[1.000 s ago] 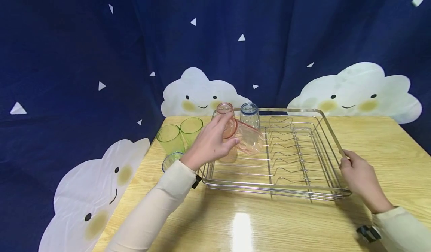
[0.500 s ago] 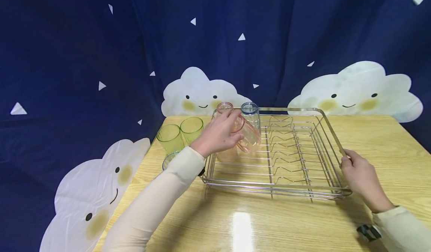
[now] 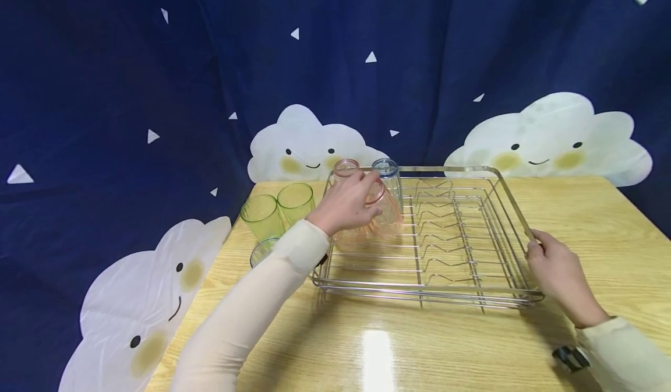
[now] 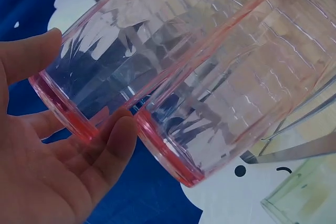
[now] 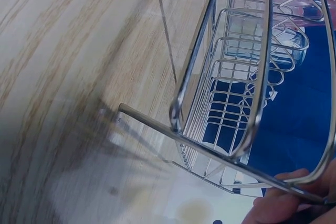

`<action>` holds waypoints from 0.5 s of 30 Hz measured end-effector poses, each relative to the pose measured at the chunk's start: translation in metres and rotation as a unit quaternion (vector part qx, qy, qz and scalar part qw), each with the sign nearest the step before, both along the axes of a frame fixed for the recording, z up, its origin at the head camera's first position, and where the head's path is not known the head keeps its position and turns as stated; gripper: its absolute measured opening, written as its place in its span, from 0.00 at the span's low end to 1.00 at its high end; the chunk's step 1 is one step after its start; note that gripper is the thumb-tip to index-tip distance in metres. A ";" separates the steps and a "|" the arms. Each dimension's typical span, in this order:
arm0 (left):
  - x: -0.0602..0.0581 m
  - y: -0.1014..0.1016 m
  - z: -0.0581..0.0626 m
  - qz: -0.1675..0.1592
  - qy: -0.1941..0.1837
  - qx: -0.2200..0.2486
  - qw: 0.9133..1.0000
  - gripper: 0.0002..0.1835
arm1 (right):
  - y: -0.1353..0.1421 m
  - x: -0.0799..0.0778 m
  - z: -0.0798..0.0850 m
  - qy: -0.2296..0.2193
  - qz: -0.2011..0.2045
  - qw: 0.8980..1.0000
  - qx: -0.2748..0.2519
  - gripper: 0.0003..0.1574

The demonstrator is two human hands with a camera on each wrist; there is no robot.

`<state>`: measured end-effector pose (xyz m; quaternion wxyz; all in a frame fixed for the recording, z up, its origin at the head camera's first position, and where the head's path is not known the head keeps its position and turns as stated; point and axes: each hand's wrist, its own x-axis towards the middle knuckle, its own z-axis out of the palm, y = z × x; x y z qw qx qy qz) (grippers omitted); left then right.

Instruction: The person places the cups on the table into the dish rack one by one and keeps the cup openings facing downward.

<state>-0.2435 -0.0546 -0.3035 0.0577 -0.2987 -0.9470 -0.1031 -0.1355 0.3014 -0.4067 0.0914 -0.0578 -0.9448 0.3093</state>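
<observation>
My left hand (image 3: 348, 202) holds a pink faceted glass (image 3: 388, 214) upside down by its base, over the left part of the wire dish rack (image 3: 419, 290). In the left wrist view, thumb and fingers curl round that base, and a second pink glass (image 4: 236, 87) lies alongside it. At the rack's back left stand an upturned pink glass (image 3: 346, 168) and a blue glass (image 3: 386, 170). Pink glass also shows low under my left hand, its upper part hidden. My right hand (image 3: 561, 275) grips the rack's right rim (image 5: 226, 158).
Two green glasses (image 3: 259, 211) stand mouth up on the wooden table (image 3: 430, 345), left of the rack. A blue-rimmed glass (image 3: 261, 252) is partly behind my left sleeve. The rack's right part has rows of bent wire dividers (image 3: 440, 246). A dark blue curtain (image 3: 335, 60) hangs behind.
My left hand has moved right and slightly away with the pink glass, which has swung from a slant to nearly vertical. My right hand keeps its hold on the rim.
</observation>
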 end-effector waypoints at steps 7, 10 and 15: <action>-0.003 0.006 -0.001 0.001 0.001 -0.030 1.000 0.38 | 0.001 -0.002 0.000 -0.001 -0.002 1.000 -0.001 0.34; -0.005 0.009 -0.002 -0.002 0.011 -0.051 0.999 0.38 | 0.001 -0.002 0.000 -0.001 -0.001 1.000 -0.002 0.34; -0.008 0.016 -0.006 -0.007 0.018 -0.080 0.997 0.39 | 0.000 -0.001 0.000 0.001 -0.002 1.000 -0.002 0.34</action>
